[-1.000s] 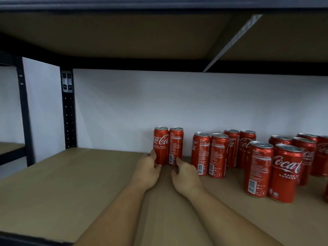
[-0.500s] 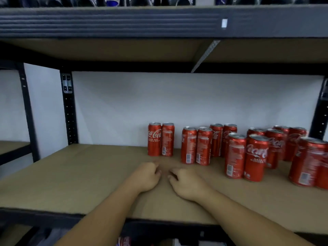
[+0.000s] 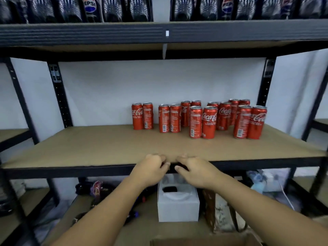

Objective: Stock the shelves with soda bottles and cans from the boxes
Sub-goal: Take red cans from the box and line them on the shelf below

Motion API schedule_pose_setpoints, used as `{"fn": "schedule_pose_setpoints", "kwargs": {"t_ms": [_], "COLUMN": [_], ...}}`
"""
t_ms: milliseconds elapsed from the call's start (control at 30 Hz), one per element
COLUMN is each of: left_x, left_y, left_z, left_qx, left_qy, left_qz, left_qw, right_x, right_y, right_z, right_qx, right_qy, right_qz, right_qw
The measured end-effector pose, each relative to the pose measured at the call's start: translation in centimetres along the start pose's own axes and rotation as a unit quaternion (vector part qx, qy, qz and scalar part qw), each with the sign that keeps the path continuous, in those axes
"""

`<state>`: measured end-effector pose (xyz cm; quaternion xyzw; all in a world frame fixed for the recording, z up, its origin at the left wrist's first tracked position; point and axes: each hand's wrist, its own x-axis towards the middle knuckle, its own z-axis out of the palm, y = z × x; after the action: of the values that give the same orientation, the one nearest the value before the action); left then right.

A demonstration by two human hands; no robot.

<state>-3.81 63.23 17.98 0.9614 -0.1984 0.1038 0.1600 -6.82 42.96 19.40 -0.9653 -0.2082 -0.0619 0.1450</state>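
Note:
Several red Coca-Cola cans stand upright on the brown middle shelf (image 3: 88,148), toward the back right. The leftmost pair of cans (image 3: 142,115) stands apart from the rest of the cans (image 3: 209,119). My left hand (image 3: 152,168) and my right hand (image 3: 193,168) hover side by side at the shelf's front edge, well short of the cans. Both hold nothing, and their fingers hang loosely curled. The corner of a cardboard box (image 3: 204,241) shows at the bottom edge.
Dark Pepsi bottles (image 3: 90,8) fill the shelf above. Below the middle shelf sit a white box (image 3: 178,206), dark wrapped packs (image 3: 95,189) and plastic bags (image 3: 266,181). Black metal uprights (image 3: 61,96) frame the shelf on both sides.
Both hands let go of the leftmost pair of cans and drew back to the shelf's front edge. The view pulled back, so more of the shelving shows.

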Motion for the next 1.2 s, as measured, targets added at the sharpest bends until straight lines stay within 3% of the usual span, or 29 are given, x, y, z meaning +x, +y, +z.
{"fn": "schedule_pose_setpoints", "kwargs": {"t_ms": [333, 533, 1000, 1200], "left_x": [-6.0, -8.7, -13.8, -15.7], "left_y": [8.6, 10.7, 6.3, 3.7], "left_z": [2.8, 6.5, 17.6, 21.2], "left_qx": [0.005, -0.008, -0.066, -0.076], "left_qy": [-0.022, -0.063, -0.185, -0.236], "left_qz": [0.06, 0.047, -0.052, -0.092], "left_qw": [0.998, 0.997, 0.979, 0.964], "right_x": [-10.9, -15.5, -19.8, -20.3], "right_y": [2.2, 3.1, 3.4, 2.7], "right_z": [-1.2, 1.3, 13.6, 20.3], "right_qx": [0.007, 0.004, 0.07, 0.085], "right_qy": [-0.007, -0.019, -0.109, -0.197], "right_qz": [0.043, 0.062, 0.137, 0.159], "right_qw": [0.999, 0.998, 0.982, 0.964]}}
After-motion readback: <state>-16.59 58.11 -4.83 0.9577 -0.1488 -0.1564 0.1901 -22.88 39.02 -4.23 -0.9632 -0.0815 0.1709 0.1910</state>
